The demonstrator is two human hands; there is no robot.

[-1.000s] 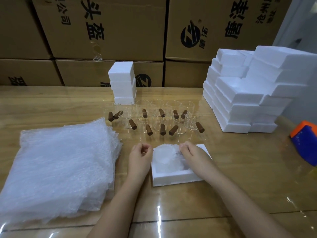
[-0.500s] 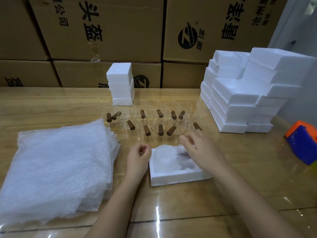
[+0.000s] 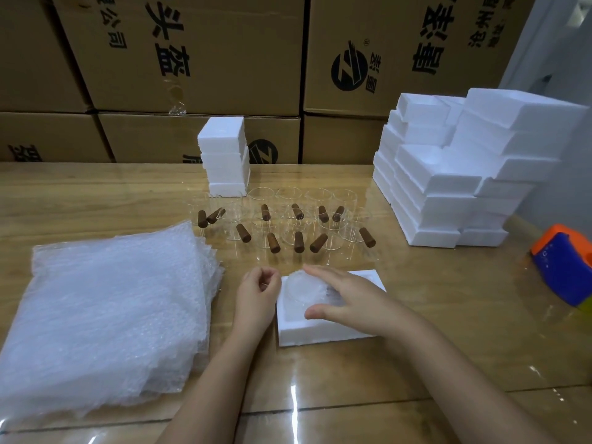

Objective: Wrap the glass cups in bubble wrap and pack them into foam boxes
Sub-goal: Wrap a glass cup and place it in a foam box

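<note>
Near the middle of the table (image 3: 416,315), the wrapped cup (image 3: 299,288) sits in the recess of an open foam box (image 3: 320,336). The right hand (image 3: 349,299) is spread over it with its fingers straight, gripping nothing; I cannot tell whether they press or only hover. The left hand (image 3: 259,293) lies just left of the box, loosely curled, with nothing visibly held. The bundle is probably light but fragile under its soft, slippery wrap, so it is best cupped round the body. The foam looks stiff, featherlight and easily dented; take it by its side walls. Farther back stand bare glass cups (image 3: 298,241), thin, clear cylinders with brown wooden peg handles. On the left lies a crinkly bubble wrap stack (image 3: 105,315).
</note>
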